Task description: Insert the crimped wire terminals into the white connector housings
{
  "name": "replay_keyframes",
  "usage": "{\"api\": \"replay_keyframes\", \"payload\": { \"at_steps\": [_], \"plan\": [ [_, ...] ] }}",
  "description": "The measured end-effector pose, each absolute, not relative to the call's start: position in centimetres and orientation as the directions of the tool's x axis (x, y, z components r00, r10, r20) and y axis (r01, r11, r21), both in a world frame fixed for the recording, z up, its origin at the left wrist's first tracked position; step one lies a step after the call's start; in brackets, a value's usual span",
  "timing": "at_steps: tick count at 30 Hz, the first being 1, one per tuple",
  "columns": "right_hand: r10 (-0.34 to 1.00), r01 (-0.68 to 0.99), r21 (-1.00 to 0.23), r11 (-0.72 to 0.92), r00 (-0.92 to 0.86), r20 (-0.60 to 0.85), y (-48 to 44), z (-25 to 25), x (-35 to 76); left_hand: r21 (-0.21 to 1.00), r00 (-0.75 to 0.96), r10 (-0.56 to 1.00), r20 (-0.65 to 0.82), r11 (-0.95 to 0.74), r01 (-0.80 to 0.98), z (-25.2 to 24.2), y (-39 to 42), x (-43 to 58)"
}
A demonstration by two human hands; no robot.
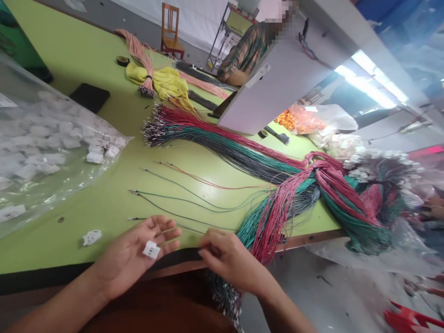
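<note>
My left hand (133, 252) is palm up, its fingers loosely spread, with a small white plastic connector housing (151, 250) resting on it. Slots show on the housing's face. Close by on the right, my right hand (225, 259) is closed, thumb and fingers curled together; what they hold, if anything, is hidden. A dark wire (189, 227) runs behind my left fingers to the right hand. Several loose wires with metal crimped ends lie above, among them a green wire (173, 195) and a red wire (208, 184). Another white housing (92, 237) lies left of my left hand.
A clear plastic bag (69, 185) of white housings covers the table's left. Red, green and dark wire bundles (222, 148) stretch across the table (114, 199) and over its front edge. Behind are a yellow cloth (169, 83), a grey panel (263, 97) and another person (246, 51).
</note>
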State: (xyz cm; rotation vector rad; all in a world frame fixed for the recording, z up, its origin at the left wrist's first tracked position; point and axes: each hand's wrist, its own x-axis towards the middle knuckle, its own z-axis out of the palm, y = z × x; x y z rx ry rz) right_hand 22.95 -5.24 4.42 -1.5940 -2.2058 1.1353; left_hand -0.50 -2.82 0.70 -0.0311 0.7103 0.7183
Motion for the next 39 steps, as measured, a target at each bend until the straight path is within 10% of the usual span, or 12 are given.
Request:
{"api": "replay_keyframes", "payload": {
  "at_steps": [6, 13, 19, 25, 39],
  "plan": [
    [0.92, 0.89, -0.246, 0.384, -0.393, 0.012, -3.5, 0.2, 20.2, 0.192, 0.538, 0.595, -0.597, 0.757, -0.625, 0.4, -2.9, -0.6],
    [0.988, 0.694, -0.706, 0.138, -0.149, 0.046, -3.7, 3.8, 21.9, 0.317, 0.502, 0.621, -0.602, 0.763, -0.564, 0.5, -3.1, -1.2],
    [0.843, 0.263, -0.962, 0.068, -0.531, -0.085, -4.6, 7.1, 17.9, 0.572, 0.512, 0.646, -0.566, 0.755, -0.321, 0.1, -3.3, 0.5],
    [0.992, 0.455, -0.89, -0.023, -0.104, -0.078, -3.7, 3.3, 17.9, 0.737, 0.447, 0.71, -0.544, 0.659, -0.151, -0.9, -3.2, 0.5],
    [0.989, 0.594, -0.792, 0.141, -0.115, 0.09, -3.5, 2.7, 18.6, 0.639, 0.429, 0.71, -0.558, 0.698, -0.324, -0.2, -2.6, 0.6]
  ]
}}
